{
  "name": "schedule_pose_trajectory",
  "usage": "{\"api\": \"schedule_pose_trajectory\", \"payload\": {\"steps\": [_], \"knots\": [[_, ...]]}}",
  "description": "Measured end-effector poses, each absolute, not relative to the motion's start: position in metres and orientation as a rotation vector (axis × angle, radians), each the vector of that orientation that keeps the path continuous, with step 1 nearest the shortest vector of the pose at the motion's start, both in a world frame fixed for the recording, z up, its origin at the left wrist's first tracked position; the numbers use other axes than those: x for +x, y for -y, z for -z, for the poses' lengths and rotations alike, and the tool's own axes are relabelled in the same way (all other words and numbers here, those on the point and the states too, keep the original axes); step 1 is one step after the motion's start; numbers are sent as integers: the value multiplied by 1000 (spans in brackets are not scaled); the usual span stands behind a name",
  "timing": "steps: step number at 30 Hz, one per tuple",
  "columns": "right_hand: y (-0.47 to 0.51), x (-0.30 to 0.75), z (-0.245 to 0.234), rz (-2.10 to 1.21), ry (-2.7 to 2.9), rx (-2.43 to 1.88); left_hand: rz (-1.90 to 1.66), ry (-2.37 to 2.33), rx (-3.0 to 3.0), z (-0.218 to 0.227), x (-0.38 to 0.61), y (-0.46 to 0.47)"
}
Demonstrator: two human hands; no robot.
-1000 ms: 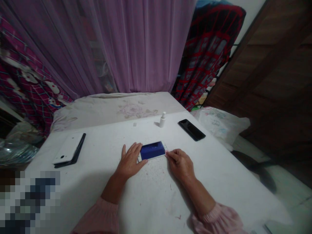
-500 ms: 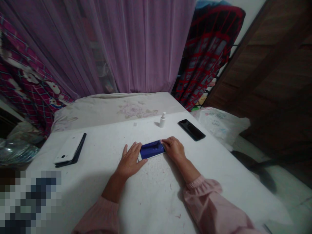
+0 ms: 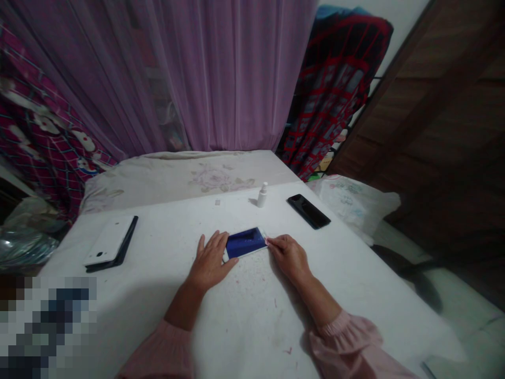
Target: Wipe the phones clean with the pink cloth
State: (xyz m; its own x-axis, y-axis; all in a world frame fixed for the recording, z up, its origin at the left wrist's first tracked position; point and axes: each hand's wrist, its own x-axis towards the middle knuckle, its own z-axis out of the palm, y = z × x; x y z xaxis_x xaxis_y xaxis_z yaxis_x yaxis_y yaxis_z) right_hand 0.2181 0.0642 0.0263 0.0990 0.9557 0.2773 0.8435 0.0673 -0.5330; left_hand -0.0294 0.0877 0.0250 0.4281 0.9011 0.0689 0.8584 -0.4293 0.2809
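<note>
A white-framed phone (image 3: 245,243) with a dark blue, lit-looking screen lies on the white cloth in front of me. My left hand (image 3: 211,260) holds its left end, thumb along the near edge and fingers at the far edge. At the phone's right end, my right hand (image 3: 291,257) has thumb and fingers pinched together on something small and pinkish, too small to name. Those fingertips are right by the phone's corner; I cannot tell whether they touch it. Tiny specks and reddish scraps (image 3: 288,350) are scattered on the cloth nearby.
A small white bottle (image 3: 262,195) stands beyond the phone, near a little pale square (image 3: 218,202). To the right lies a black phone (image 3: 308,211). On the left, a white phone (image 3: 110,240) rests over a dark one. A plastic bag (image 3: 355,205) sits beyond the table's right edge.
My right hand has shifted slightly right and nearer to me, off the phone's top right corner. My left hand and the phone stay about where they were.
</note>
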Motion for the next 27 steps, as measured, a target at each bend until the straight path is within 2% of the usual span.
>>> {"api": "schedule_pose_trajectory", "payload": {"steps": [10,15,19,27], "knots": [[-128,201,-40,-224,1822,-1931,-280,-1560,2473,-26,-29,-88],[-114,211,-27,-431,1551,-1700,-280,-1566,2461,-22,-34,-89],[-85,221,-19,-459,1527,-1527,-272,-1563,2462,-15,-49,-91],[-67,214,-14,-102,1869,-1558,-337,-1597,2470,-10,-61,-91]]}}
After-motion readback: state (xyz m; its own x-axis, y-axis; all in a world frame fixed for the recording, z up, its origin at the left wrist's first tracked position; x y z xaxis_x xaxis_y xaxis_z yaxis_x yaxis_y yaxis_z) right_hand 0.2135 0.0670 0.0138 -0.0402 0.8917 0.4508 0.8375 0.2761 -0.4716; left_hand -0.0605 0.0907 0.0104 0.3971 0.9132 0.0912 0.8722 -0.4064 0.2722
